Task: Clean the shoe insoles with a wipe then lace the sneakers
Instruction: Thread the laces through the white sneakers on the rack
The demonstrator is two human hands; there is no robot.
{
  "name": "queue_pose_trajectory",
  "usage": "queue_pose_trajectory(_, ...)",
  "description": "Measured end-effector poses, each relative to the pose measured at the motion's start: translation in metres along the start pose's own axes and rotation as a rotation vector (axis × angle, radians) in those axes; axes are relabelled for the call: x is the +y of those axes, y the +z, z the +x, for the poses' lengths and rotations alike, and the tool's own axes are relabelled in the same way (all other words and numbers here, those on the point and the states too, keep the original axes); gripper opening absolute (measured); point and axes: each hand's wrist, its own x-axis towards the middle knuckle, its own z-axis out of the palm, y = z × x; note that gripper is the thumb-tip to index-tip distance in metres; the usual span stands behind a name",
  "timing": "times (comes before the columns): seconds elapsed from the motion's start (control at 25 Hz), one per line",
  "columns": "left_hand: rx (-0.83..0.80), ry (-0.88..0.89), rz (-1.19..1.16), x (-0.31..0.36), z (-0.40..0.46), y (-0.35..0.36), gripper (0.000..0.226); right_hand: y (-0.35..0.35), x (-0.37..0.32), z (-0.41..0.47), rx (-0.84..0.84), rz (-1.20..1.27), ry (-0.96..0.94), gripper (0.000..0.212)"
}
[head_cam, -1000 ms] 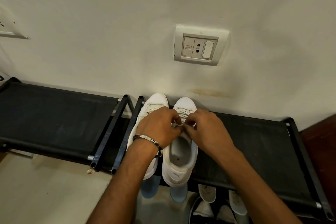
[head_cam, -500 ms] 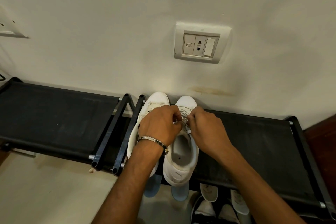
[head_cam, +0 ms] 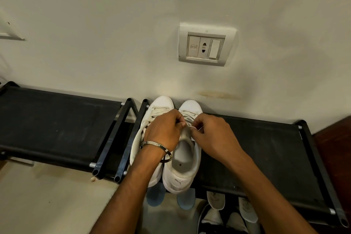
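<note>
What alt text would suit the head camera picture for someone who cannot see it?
Two hands, left hand and right hand, pinch the laces of the right-side sneaker of a white pair standing on a black rack against a wall. The left sneaker sits beside it, touching. A wall socket is above, and more shoes sit below the rack.

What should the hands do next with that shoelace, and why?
Probably pull the lace snug. Both hands, the left hand and the right hand, pinch the lace over the tongue of the right sneaker, near its top eyelets. The left sneaker beside it already shows laces crossed near its toe, so tightening here seems the next small step.
</note>
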Motion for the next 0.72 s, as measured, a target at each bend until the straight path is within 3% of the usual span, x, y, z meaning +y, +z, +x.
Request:
queue_pose_trajectory(0.08,-0.001,0.009,-0.035,-0.001,0.001,-0.001,0.014,0.000,0.004,0.000,0.014,0.039,0.028,0.014)
queue_pose_trajectory(0.2,-0.055,0.056,-0.036,-0.003,0.002,-0.009,0.018,0.004,0.002,0.000,0.052,0.089,-0.118,0.018)
queue_pose_trajectory(0.36,-0.086,0.108,0.009,-0.005,-0.001,-0.016,0.033,0.015,-0.008,0.003,0.102,-0.040,-0.247,0.022)
queue_pose_trajectory(0.6,-0.035,0.082,0.081,-0.004,-0.003,-0.015,0.029,0.019,-0.010,0.002,0.144,-0.104,-0.217,0.014)
queue_pose_trajectory(0.72,-0.040,0.067,0.087,-0.002,-0.005,-0.014,0.027,0.021,-0.006,0.001,0.148,-0.025,-0.148,0.012)
